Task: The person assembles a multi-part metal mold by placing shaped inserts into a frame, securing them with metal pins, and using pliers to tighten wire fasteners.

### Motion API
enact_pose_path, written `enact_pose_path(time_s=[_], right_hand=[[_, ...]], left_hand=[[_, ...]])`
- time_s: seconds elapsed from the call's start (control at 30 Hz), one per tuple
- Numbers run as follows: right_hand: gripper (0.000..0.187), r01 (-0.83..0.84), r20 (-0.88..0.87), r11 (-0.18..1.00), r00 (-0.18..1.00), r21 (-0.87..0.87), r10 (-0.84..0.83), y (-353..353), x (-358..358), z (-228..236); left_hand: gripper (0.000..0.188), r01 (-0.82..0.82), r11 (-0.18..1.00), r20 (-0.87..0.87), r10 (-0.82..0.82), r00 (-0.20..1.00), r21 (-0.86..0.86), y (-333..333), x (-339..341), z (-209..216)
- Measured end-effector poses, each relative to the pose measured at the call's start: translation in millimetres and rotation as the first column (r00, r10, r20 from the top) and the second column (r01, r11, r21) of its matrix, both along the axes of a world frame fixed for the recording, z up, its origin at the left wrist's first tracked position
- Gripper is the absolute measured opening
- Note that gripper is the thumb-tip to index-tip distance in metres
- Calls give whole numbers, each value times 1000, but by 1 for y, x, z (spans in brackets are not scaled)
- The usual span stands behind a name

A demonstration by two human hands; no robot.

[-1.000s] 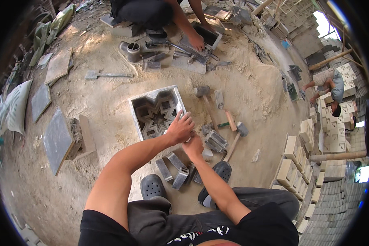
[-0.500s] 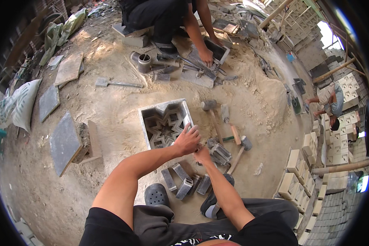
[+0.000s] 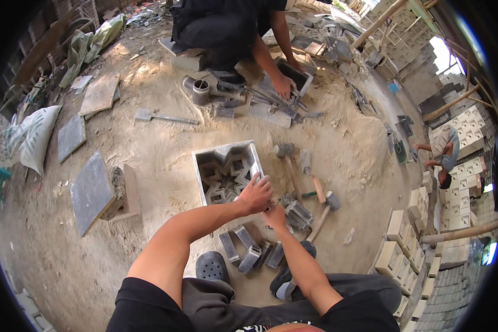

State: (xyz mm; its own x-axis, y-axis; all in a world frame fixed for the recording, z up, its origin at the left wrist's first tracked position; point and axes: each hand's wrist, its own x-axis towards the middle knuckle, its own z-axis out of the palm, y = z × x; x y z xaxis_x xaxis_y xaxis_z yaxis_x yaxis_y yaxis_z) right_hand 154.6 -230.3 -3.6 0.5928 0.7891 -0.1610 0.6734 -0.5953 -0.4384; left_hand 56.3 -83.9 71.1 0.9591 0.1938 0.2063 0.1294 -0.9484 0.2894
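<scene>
A square metal mould box (image 3: 198, 176) with a star-shaped insert (image 3: 227, 180) inside stands on the sandy ground before me. At its near right corner my left hand (image 3: 255, 195) is closed over the edge, the index finger lying along the wall. Close below it, almost touching, my right hand (image 3: 275, 216) is closed; what its fingers hold is too small and hidden to tell. Grey metal mould blocks (image 3: 299, 214) lie just right of the right hand. More metal blocks (image 3: 250, 258) are scattered between my hands and feet.
A mallet (image 3: 284, 149), a trowel (image 3: 306, 161) and another mallet (image 3: 332, 200) lie right of the box. Opposite, a crouching person (image 3: 221, 33) works at another mould (image 3: 299, 76). A tilted slab (image 3: 92, 193) stands left; pale blocks (image 3: 395, 243) line the right.
The whole view has shifted slightly, so the scene sits a little lower and to the right. Both my hands stay at the mould box's near right corner with little change.
</scene>
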Motion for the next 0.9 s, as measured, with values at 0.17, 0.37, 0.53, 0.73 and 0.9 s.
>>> enact_pose_path(time_s=[0.17, 0.37, 0.53, 0.73, 0.9], right_hand=[[37, 87, -438, 977, 883, -194, -166, 9, 2, 15], [46, 88, -597, 951, 760, -296, -256, 11, 17, 31], [46, 122, 42, 850, 992, -513, -117, 29, -38, 136], [62, -157, -310, 930, 949, -332, 49, 59, -148, 119], [58, 72, -635, 989, 760, -129, -139, 62, -210, 18]], left_hand=[[44, -9, 999, -15, 9, 1000, -36, 1, -4, -11], [34, 96, 980, 251, -50, 967, -175, 32, -7, -14], [25, -103, 992, 232, 117, 966, -73, 99, -82, 20], [31, -181, 953, 9, 188, 982, -242, 102, -136, 6], [47, -47, 981, -16, 45, 999, -186, 92, -135, 2]])
